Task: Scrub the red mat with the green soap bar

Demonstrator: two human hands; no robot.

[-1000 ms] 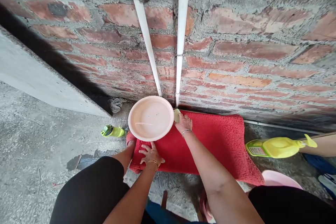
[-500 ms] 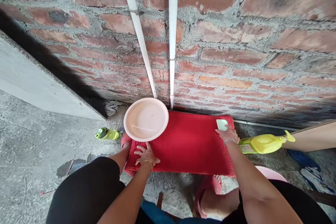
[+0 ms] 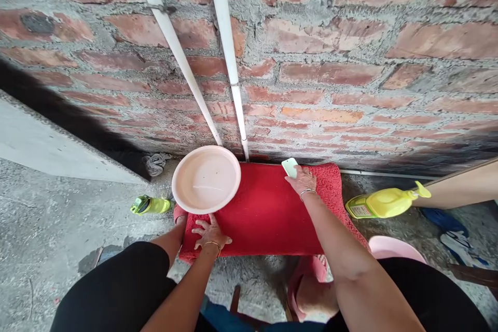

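A red mat [image 3: 268,212] with a shaggy border lies spread over a low surface against the wall. My left hand [image 3: 210,233] rests flat on its near left part, fingers spread, beside the pale pink basin [image 3: 206,179]. The basin stands on the mat's left end and has a light streak on its bottom. Toward the mat's far edge, my right hand [image 3: 302,180] grips a pale green, round-cornered block [image 3: 289,167] that looks like a bar of soap. My fingers cover part of the block.
A yellow pump bottle [image 3: 383,203] is to the right of the mat, with a pink tub [image 3: 397,248] nearer me. On the left are a green drink bottle [image 3: 151,205] and a grey rag [image 3: 156,164]. White pipes [image 3: 233,78] run down the brick wall.
My right hand has slid left along the mat's far side with the pale green block. The left hand stays spread on the mat. The view has shifted slightly right.
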